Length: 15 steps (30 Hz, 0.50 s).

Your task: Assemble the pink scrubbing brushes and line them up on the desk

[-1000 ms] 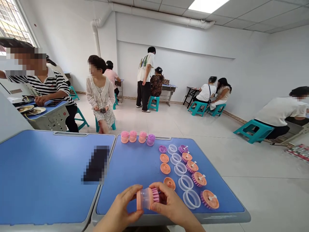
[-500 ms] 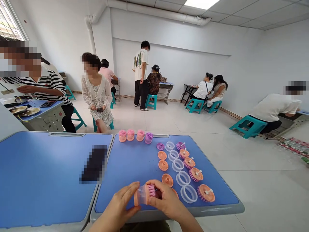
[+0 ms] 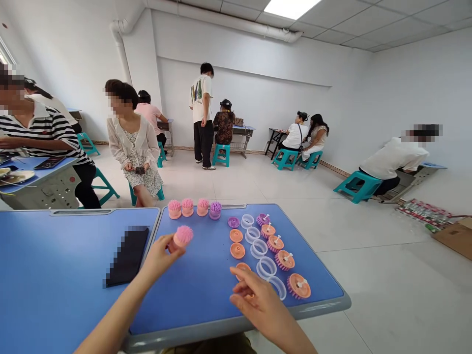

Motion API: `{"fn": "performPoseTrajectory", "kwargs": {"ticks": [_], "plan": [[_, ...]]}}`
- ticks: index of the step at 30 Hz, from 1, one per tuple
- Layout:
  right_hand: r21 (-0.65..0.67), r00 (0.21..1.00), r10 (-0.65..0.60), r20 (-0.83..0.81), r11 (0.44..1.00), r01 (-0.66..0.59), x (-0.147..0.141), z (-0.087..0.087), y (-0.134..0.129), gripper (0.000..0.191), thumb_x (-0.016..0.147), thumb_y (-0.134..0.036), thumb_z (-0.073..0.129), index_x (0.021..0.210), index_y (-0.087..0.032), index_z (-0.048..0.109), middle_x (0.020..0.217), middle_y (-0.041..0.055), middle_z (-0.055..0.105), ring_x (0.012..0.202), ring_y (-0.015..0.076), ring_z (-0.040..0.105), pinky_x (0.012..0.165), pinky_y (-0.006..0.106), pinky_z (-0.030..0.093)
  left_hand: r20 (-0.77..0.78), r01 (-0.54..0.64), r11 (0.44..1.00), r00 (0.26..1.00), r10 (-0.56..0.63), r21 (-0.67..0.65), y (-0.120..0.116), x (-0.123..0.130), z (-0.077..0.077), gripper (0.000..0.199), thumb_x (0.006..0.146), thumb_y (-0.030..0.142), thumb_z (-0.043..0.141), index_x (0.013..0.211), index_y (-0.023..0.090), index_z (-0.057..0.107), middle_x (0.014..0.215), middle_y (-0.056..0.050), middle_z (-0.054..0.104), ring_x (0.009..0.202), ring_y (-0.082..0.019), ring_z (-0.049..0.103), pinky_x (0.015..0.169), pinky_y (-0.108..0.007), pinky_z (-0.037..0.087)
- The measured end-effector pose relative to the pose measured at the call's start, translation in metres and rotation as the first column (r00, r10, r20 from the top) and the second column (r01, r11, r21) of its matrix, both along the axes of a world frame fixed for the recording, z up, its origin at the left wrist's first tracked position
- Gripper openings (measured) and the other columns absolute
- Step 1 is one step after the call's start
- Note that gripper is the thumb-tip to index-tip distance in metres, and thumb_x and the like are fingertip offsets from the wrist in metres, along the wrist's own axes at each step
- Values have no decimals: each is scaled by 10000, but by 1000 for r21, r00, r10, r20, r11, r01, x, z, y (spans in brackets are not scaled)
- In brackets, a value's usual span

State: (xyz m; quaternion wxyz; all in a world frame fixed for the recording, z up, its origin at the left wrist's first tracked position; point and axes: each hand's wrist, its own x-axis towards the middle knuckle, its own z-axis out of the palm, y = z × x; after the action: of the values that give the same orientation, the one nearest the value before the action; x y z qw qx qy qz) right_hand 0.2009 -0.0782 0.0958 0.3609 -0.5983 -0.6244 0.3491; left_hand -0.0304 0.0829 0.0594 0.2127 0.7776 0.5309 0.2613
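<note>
My left hand (image 3: 164, 253) grips a pink-bristled brush (image 3: 183, 236) upright above the blue desk. My right hand (image 3: 254, 297) has its fingers apart, over the near end of a column of orange discs (image 3: 237, 250). Beside the discs runs a column of clear rings (image 3: 258, 249), the nearest partly behind my right hand. Further right are bristled heads with white pins (image 3: 286, 260), bristles down. At the back edge stand three pink brushes (image 3: 188, 207) and a purple brush (image 3: 215, 210). A purple disc (image 3: 233, 222) lies at the far end of the disc column.
A dark flat item (image 3: 129, 258) lies on the adjoining left desk (image 3: 47, 275). Beyond the desks, a person (image 3: 132, 142) sits on a stool, another person (image 3: 201, 115) stands, and several others sit at desks. A cardboard box (image 3: 455, 236) is on the floor at right.
My left hand has carried the brush forward and left. My right hand has let go of it, opened and moved to the right. The camera view has shifted a little to the right.
</note>
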Motion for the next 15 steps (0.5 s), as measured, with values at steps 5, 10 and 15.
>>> {"fn": "performPoseTrajectory", "kwargs": {"ticks": [5,10,15], "plan": [[115,994,-103,-31,988,106,32,8,-18,272,833,-336,521,1083,-264,602,875,40,684,792,183,656,704,288,552,-96,-129,991,988,124,-45,44,6,-2,269,761,281,566,994,151,600,913,-65,670,854,-237,633,695,-281,463],[157,966,-252,-60,953,258,50,2,-36,255,813,-424,558,1008,-290,653,857,26,697,789,174,660,686,234,554,-196,-272,961,946,259,-44,57,19,-9,236,824,302,575,1001,147,582,915,-60,657,858,-220,619,712,-329,474],[159,956,-281,-81,943,291,58,-5,-43,270,799,-464,564,981,-294,670,883,23,705,789,169,663,718,228,551,-273,-337,941,907,320,-18,65,21,-18,287,870,382,535,1012,136,577,991,-57,625,880,-195,608,777,-391,484]]}}
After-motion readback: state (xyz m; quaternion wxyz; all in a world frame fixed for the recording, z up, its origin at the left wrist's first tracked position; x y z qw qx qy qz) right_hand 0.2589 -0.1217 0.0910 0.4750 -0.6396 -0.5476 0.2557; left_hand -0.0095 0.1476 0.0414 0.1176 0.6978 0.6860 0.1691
